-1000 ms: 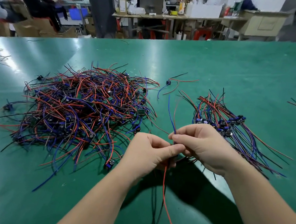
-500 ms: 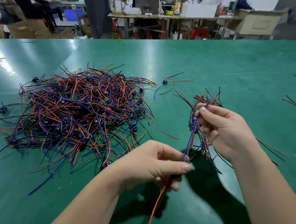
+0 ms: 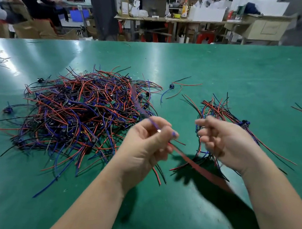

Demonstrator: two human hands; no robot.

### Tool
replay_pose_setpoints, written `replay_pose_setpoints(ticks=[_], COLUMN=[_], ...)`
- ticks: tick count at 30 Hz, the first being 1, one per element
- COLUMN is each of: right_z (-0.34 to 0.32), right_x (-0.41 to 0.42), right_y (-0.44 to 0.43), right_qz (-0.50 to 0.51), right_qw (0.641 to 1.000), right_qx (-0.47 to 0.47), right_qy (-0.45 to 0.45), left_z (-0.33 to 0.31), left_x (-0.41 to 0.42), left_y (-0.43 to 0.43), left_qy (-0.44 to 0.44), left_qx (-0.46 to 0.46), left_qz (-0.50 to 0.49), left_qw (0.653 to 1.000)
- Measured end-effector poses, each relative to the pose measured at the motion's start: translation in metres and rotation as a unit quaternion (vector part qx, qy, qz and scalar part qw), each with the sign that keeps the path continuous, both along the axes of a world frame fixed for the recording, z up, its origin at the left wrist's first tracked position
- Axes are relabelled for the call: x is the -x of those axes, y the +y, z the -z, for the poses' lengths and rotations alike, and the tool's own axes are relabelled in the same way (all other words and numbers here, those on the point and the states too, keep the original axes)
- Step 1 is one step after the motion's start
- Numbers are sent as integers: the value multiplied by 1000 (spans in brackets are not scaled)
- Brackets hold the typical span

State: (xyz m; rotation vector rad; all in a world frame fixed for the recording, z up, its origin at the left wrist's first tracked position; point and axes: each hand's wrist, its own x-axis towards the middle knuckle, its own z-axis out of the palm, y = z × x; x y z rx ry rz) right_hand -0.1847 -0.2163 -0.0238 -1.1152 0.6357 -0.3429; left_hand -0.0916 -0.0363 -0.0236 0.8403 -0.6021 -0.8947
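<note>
Blue and red wire (image 3: 153, 124), green table (image 3: 225, 75)

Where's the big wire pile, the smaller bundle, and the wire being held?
Big pile (image 3: 76, 110), head view, middle of the tangle.
Small bundle (image 3: 215, 110), head view, its far red wires.
Held wire (image 3: 153, 124), head view, its blue strand.

Wide green table (image 3: 226, 66), dark pillar (image 3: 102, 6), cluttered wooden bench (image 3: 175, 20) behind, cardboard boxes (image 3: 34, 29)

Bright o/head light; glare on table (image 3: 13, 70) L; dark shadows ctr; wire (image 3: 196, 167) motion-blurred; edges warped.
</note>
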Motion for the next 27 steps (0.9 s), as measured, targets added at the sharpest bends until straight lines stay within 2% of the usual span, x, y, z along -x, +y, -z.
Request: replay_pose_setpoints(ticks=[3, 5, 7, 9, 11, 14, 15, 19, 23, 27], right_z=[4, 7, 9, 10, 10, 5, 4, 5, 7, 0], right_x=[-1, -2, -6, -9, -10, -8, -7, -8, -9, -7], right_y=[18, 28, 33, 36, 35, 30, 28, 30, 34, 25], right_qz=[-153, -203, -199, -160, -118, -78, -74, -91, -86, 18], right_qw=[987, 979, 976, 978, 984, 990, 991, 992, 990, 993], right_qx=[35, 21, -11, -28, -17, 8, 15, 46, 95, 97], right_qy=[8, -24, -86, -130, -131, -119, -110, -78, -53, -63], left_z=[0, 4, 9, 13, 15, 14, 13, 9, 14, 13], left_x=[-6, -7, -2, 7, 11, 11, 11, 10, 10, 16], left_y=[-1, -6, -11, -13, -13, -12, -13, -12, -12, -14], left_qy=[67, 21, -101, -186, -211, -240, -230, -94, -102, -62], left_qx=[75, 48, -11, -21, -21, -68, -78, -102, -172, -200], left_qz=[-107, -186, -241, -225, -180, -143, -141, -137, -123, -52], left_qw=[989, 981, 965, 956, 960, 958, 960, 981, 972, 976])
